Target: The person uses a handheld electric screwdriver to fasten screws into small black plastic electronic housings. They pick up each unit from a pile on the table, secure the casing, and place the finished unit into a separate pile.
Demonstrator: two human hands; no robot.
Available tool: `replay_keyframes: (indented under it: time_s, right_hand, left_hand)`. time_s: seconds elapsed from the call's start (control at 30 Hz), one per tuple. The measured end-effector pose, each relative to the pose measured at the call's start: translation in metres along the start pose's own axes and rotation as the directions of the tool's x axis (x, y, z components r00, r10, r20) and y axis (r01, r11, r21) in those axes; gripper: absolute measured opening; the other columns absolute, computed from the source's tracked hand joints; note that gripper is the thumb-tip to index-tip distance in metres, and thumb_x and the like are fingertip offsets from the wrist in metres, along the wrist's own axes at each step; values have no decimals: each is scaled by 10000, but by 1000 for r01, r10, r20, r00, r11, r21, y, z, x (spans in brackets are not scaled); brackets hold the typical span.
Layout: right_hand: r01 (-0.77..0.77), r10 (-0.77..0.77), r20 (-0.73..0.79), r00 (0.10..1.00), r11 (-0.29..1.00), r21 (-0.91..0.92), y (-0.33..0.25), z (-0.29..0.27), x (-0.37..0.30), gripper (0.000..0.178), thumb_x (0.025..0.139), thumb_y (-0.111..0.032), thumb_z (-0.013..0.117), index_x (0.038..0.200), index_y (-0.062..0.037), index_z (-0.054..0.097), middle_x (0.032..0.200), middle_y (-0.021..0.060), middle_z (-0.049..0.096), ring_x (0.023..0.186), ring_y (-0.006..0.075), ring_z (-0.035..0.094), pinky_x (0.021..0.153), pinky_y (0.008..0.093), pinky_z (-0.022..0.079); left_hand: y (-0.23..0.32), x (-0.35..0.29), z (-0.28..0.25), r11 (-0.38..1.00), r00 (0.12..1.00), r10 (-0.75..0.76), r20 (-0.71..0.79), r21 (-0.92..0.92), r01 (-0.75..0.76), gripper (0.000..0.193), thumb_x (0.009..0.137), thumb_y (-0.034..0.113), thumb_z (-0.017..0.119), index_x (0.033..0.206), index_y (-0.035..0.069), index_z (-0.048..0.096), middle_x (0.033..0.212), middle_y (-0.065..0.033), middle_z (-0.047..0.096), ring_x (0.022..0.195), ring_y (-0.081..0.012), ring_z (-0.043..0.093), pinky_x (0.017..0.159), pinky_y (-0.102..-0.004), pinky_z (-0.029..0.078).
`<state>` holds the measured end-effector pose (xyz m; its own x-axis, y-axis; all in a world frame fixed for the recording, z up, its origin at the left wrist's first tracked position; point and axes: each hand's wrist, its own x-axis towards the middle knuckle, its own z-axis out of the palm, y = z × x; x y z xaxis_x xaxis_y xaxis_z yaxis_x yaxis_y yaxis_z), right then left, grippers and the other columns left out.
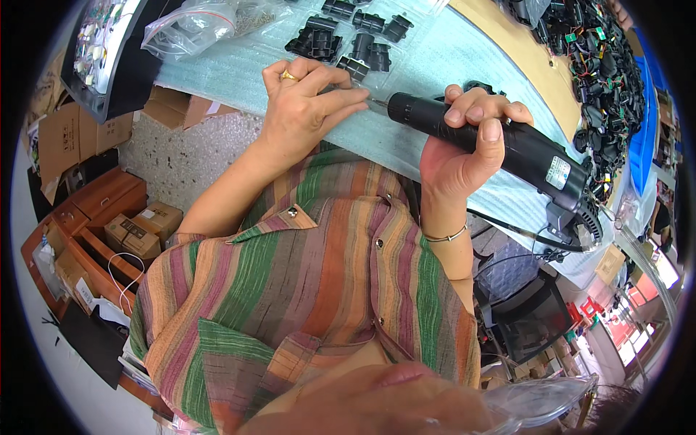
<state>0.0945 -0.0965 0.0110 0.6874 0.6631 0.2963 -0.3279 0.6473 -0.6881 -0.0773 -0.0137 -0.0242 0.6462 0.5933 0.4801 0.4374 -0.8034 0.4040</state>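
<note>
Right hand: my right hand (464, 148) is wrapped fully round the black electric screwdriver (486, 141), fingers curled over the top of the barrel and thumb pressed along its side, no slack in the hold.
Tool: the screwdriver lies nearly level, its thin metal bit (377, 105) pointing out from the front of my grip toward the other hand; the thicker rear end with a pale label runs back past my palm, and a black cable (522, 232) loops away below it.
Left hand: my left hand (308, 109) sits just ahead of the bit, palm down, fingers bunched together and pressed on something small at the bit's tip. I cannot tell what it pins, as the fingers cover it. A gold ring (288, 75) shows on one finger.
Work spot: the bit's tip meets my left fingertips (355, 98); tool and left hand are touching or all but touching there.
Surface: both hands rest over a pale green foam sheet (435, 58) spread on the bench.
Beyond the left grip: a cluster of small black plastic parts (341, 40) lies on the foam just past my left knuckles, and a clear bag (196, 25) sits farther off to that side.
Beyond the right grip: a heap of black wired parts (602, 72) is piled well apart, behind the tool's rear end.
Wrist: a thin bracelet (446, 235) circles my right wrist below the grip.
</note>
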Motion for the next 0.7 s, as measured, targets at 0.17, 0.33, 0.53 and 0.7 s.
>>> replay_keyframes:
  time_s: [0.17,0.33,0.53,0.7]
  right_hand:
    - [-31,35,67,997,997,-67,-8,2,1,245,872,-158,625,1100,-204,547,820,-21,554,699,134,513,862,386,417]
    - [34,-36,41,999,998,46,-9,2,4,351,838,-79,641,1129,-125,450,807,50,571,663,174,565,822,410,471]
    - [86,-88,47,995,996,34,-16,-5,9,336,851,-112,632,1140,-136,463,805,35,565,683,168,559,818,404,458]
    - [103,-109,85,990,993,62,-19,0,11,345,846,-98,636,1143,-133,462,804,37,566,653,175,556,779,397,459]
  left_hand:
    - [4,2,5,997,1000,-13,-1,-71,13,154,700,262,779,838,206,741,853,84,649,824,-106,545,824,-346,265]
    - [5,10,5,988,1000,-4,3,-156,4,120,739,206,762,842,161,720,856,53,663,808,-125,558,787,-322,302]
    - [9,14,9,933,999,-33,-33,-359,19,150,747,65,748,887,62,694,869,-68,689,722,-201,604,678,-300,456]
    - [14,16,9,924,999,-33,25,-379,40,154,745,40,743,889,44,691,868,-82,693,707,-202,615,645,-297,478]
